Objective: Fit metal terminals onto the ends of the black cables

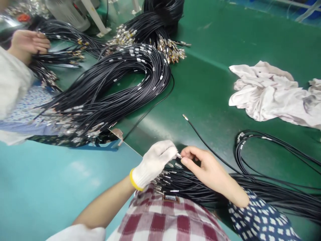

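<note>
My left hand (155, 162), in a white glove with a yellow cuff, pinches a small metal connector (179, 155) between thumb and fingers. Bare, my right hand (204, 167) is closed at the other side of that connector, thumb and index finger close together at its end. Beneath both hands lies a bundle of black cables (195, 187), its metal ends at my left by the table edge. A single black cable (207, 144) runs behind my right hand, its metal tip pointing away from me.
A large looped cable bundle (155, 78) lies at the left, with more cables (164, 20) behind it. Another person's hand (31, 42) is at the far left. White cloths (271, 90) and a smaller cable coil (239, 150) are on the green table (213, 87).
</note>
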Tool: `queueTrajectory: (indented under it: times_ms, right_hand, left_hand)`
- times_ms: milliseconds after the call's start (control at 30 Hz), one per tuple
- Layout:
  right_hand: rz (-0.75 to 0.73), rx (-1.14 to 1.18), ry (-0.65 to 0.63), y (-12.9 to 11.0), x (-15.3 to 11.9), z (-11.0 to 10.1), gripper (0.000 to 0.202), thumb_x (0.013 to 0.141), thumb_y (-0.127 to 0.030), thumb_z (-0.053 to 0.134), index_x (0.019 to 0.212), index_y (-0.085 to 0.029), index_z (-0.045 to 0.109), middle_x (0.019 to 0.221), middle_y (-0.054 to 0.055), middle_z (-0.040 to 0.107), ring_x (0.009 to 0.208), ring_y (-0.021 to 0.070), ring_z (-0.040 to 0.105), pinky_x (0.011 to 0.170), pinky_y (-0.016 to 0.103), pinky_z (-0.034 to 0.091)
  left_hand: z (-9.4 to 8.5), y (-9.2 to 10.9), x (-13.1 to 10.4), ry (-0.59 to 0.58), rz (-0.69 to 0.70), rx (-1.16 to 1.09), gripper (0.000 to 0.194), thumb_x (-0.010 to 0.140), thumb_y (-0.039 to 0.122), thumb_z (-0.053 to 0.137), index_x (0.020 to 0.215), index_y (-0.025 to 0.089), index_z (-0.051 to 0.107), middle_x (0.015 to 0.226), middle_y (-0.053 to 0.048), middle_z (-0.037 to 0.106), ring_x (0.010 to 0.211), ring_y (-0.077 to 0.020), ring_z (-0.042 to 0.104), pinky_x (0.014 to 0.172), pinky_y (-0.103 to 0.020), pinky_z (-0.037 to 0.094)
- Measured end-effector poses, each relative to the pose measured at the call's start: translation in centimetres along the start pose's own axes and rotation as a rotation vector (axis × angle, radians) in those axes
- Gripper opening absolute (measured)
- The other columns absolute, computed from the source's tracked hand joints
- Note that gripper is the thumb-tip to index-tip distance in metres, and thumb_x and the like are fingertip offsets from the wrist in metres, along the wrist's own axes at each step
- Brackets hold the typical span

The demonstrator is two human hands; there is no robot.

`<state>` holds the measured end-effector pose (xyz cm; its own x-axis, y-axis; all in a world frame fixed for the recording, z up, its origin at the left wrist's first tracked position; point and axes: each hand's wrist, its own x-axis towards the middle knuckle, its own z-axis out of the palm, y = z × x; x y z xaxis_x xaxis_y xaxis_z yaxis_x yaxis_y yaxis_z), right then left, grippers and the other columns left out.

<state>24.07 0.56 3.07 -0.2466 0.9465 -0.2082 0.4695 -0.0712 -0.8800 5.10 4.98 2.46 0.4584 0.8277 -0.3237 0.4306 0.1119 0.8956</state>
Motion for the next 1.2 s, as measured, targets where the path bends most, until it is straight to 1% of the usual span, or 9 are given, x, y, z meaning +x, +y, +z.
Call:
queueTrajectory:
  times_ms: [100, 167, 400, 567, 733, 867, 1067, 1133, 1200]
  right_hand:
    - [-0.089, -0.117, 0.055, -0.6, 0.7, 0.8, 0.020, 0.097, -0.028, 0.055, 0.080, -0.021, 0.063, 0.068, -0.002, 0.062, 0.062, 0.0147, 0.056, 0.064, 0.027, 0.042]
    - [-0.103, -0.159, 0.071, -0.4, 0.6, 0.8, 0.023, 0.097, -0.027, 0.056, 0.075, -0.021, 0.061, 0.064, -0.002, 0.059, 0.059, 0.0144, 0.053, 0.062, 0.027, 0.040]
    - [0.035, -0.057, 0.008, 0.7, -1.1, -0.3, 0.023, 0.099, -0.029, 0.052, 0.079, -0.021, 0.059, 0.066, -0.001, 0.062, 0.059, 0.0144, 0.055, 0.058, 0.026, 0.042]
    - [0.049, -0.036, 0.010, 0.7, -1.3, -0.3, 0.021, 0.099, -0.028, 0.052, 0.080, -0.021, 0.059, 0.068, -0.002, 0.062, 0.062, 0.0144, 0.056, 0.061, 0.025, 0.043]
    - [0.037, 0.002, 0.059, 0.5, -1.6, -0.2, 0.019, 0.097, -0.027, 0.055, 0.080, -0.020, 0.062, 0.071, 0.000, 0.064, 0.064, 0.0152, 0.057, 0.062, 0.026, 0.044]
    - [0.045, 0.001, 0.067, -0.3, -1.8, 0.4, 0.021, 0.097, -0.028, 0.055, 0.079, -0.021, 0.062, 0.070, 0.000, 0.065, 0.062, 0.0156, 0.058, 0.060, 0.026, 0.045]
    - [-0.006, -0.066, 0.035, -1.8, -2.2, 1.9, 0.019, 0.098, -0.029, 0.054, 0.082, -0.022, 0.063, 0.070, 0.000, 0.067, 0.062, 0.0166, 0.059, 0.061, 0.028, 0.044]
    - [0.042, 0.015, -0.005, -1.8, -2.1, 2.1, 0.020, 0.098, -0.031, 0.054, 0.082, -0.022, 0.062, 0.068, 0.000, 0.067, 0.061, 0.0163, 0.059, 0.061, 0.028, 0.045]
    - [0.155, 0.246, -0.123, -1.4, -2.0, 2.2, 0.024, 0.097, -0.037, 0.054, 0.080, -0.021, 0.060, 0.066, 0.000, 0.066, 0.058, 0.0156, 0.059, 0.059, 0.027, 0.048]
  left_hand:
    - [0.0, 0.0, 0.1, 0.007, -0.016, -0.052, 0.028, 0.091, 0.027, 0.043, 0.064, 0.020, 0.041, 0.066, 0.005, 0.042, 0.065, -0.0124, 0.042, 0.063, -0.026, 0.034]
    - [0.0, 0.1, 0.1, 0.032, -0.047, -0.074, 0.028, 0.091, 0.027, 0.043, 0.064, 0.020, 0.040, 0.066, 0.005, 0.041, 0.065, -0.0122, 0.041, 0.063, -0.026, 0.033]
    - [-0.3, 0.1, 0.3, 0.007, -0.115, -0.164, 0.028, 0.089, 0.030, 0.045, 0.063, 0.020, 0.043, 0.066, 0.004, 0.047, 0.066, -0.0131, 0.044, 0.064, -0.025, 0.036]
    - [-0.3, 0.3, 0.2, 0.009, -0.096, -0.173, 0.027, 0.090, 0.029, 0.046, 0.065, 0.019, 0.047, 0.068, 0.003, 0.051, 0.069, -0.0132, 0.047, 0.067, -0.025, 0.038]
    - [-0.5, 0.5, -0.3, 0.006, -0.081, -0.194, 0.025, 0.090, 0.025, 0.045, 0.066, 0.019, 0.050, 0.068, 0.003, 0.052, 0.068, -0.0132, 0.050, 0.068, -0.025, 0.040]
    - [-0.9, 0.5, -1.3, -0.050, -0.096, -0.190, 0.024, 0.089, 0.022, 0.044, 0.065, 0.019, 0.049, 0.067, 0.003, 0.050, 0.067, -0.0125, 0.047, 0.066, -0.025, 0.039]
    - [-1.2, 0.4, -3.3, -0.140, -0.191, -0.189, 0.025, 0.090, 0.026, 0.046, 0.066, 0.019, 0.048, 0.064, 0.005, 0.045, 0.062, -0.0110, 0.041, 0.059, -0.025, 0.034]
    - [-1.2, 0.4, -3.9, -0.150, -0.184, -0.119, 0.025, 0.091, 0.025, 0.045, 0.066, 0.019, 0.047, 0.065, 0.005, 0.045, 0.064, -0.0114, 0.042, 0.061, -0.025, 0.034]
    - [-1.1, 0.2, -4.3, -0.142, -0.136, -0.002, 0.025, 0.092, 0.025, 0.044, 0.068, 0.020, 0.048, 0.070, 0.004, 0.049, 0.071, -0.0130, 0.045, 0.067, -0.026, 0.036]
